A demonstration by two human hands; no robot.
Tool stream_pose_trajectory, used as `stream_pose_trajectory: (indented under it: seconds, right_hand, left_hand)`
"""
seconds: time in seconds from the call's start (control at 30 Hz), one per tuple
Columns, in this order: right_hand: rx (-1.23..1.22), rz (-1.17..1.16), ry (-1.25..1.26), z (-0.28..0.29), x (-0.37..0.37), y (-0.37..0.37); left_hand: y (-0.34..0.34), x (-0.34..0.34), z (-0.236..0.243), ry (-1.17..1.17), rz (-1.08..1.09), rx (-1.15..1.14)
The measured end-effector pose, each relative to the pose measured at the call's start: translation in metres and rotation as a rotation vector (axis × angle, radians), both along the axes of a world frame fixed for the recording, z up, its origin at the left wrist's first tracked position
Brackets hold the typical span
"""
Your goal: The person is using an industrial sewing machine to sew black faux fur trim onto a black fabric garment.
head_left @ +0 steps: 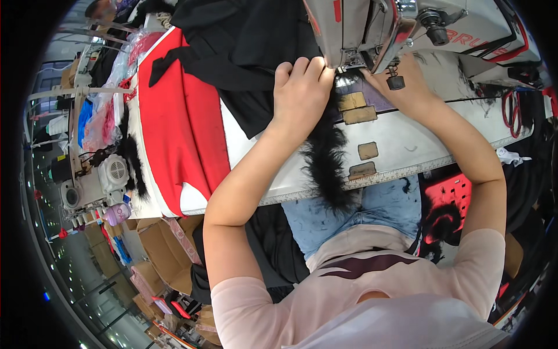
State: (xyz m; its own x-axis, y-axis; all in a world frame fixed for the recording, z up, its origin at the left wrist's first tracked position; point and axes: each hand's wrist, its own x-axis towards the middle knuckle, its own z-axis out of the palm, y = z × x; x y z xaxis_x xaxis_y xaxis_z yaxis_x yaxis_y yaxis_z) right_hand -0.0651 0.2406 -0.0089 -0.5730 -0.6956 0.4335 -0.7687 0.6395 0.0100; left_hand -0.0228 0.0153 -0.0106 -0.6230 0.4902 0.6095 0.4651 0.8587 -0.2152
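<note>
My left hand (302,96) has its fingers curled down on black cloth and feather trim (325,166) just left of the sewing machine's presser foot (351,63); the trim trails over the table edge toward my lap. My right hand (401,87) lies at the right of the foot, fingertips by the black material under it and partly hidden behind the machine (407,23); whether they grip cannot be seen. Black fabric (232,52) spreads left of the machine, over red fabric (168,128) on the white table (267,180).
A motor (115,171) and bagged items (93,128) line the left side. Cardboard boxes (157,250) stand below them, and a red plastic seat (447,203) shows beside my lap. Red scissors (512,116) lie at the table's right. Part of another person (99,10) shows at the upper left.
</note>
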Motion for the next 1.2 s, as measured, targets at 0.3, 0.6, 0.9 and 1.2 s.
stream_pose_trajectory:
  seconds: [0.3,0.6,0.9,1.2]
  right_hand:
    - [-0.158,0.027,-0.033,-0.002,-0.002,0.004]
    - [-0.095,-0.069,-0.096,0.000,-0.001,-0.003]
    - [-0.175,-0.020,-0.023,-0.003,0.000,-0.003]
    - [-0.178,-0.003,-0.040,0.003,-0.001,-0.005]
  left_hand:
    - [0.003,-0.005,-0.002,0.006,-0.045,0.157]
    - [0.003,-0.003,0.000,-0.017,-0.032,0.183]
    - [0.003,0.000,0.004,-0.071,-0.032,0.223]
    - [-0.001,-0.003,-0.001,-0.125,-0.056,0.211]
